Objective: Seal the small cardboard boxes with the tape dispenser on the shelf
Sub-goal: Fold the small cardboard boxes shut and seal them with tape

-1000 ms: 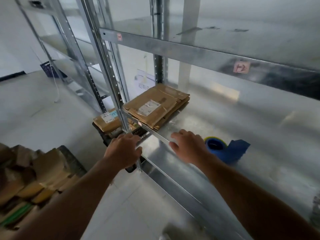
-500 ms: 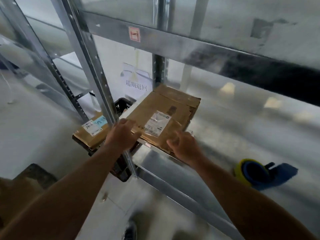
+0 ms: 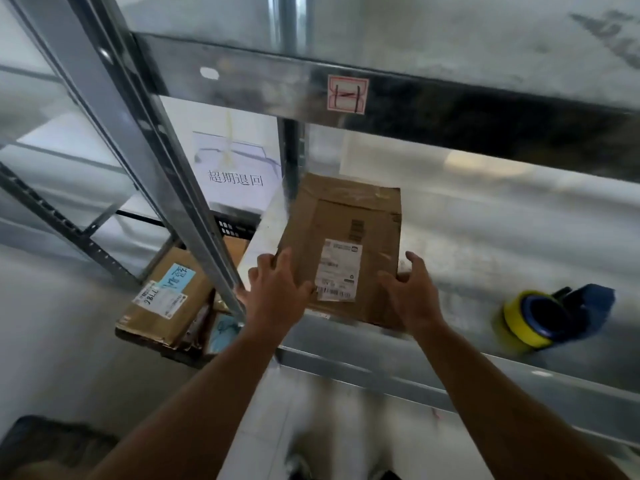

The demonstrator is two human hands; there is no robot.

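A flat brown cardboard box point(image 3: 349, 216) with a white shipping label lies on the metal shelf point(image 3: 485, 237), its near edge over the shelf's front lip. My left hand point(image 3: 277, 292) holds its near left corner, thumb on top. My right hand point(image 3: 412, 292) holds the near right corner, thumb on the top face and fingers at the side edge. The tape dispenser point(image 3: 547, 317), blue with a yellow roll, lies on the shelf to the right, about a hand's width from my right hand.
A slanted steel upright point(image 3: 156, 168) stands just left of my left hand. Behind and below it, another labelled cardboard box point(image 3: 166, 299) rests on a black crate. The upper shelf beam point(image 3: 415, 98) hangs overhead. A white paper sign point(image 3: 235, 178) hangs at the back.
Both hands have moved forward from the shelf's front lip onto the box's near corners. The view has come closer to the shelf and shifted left.
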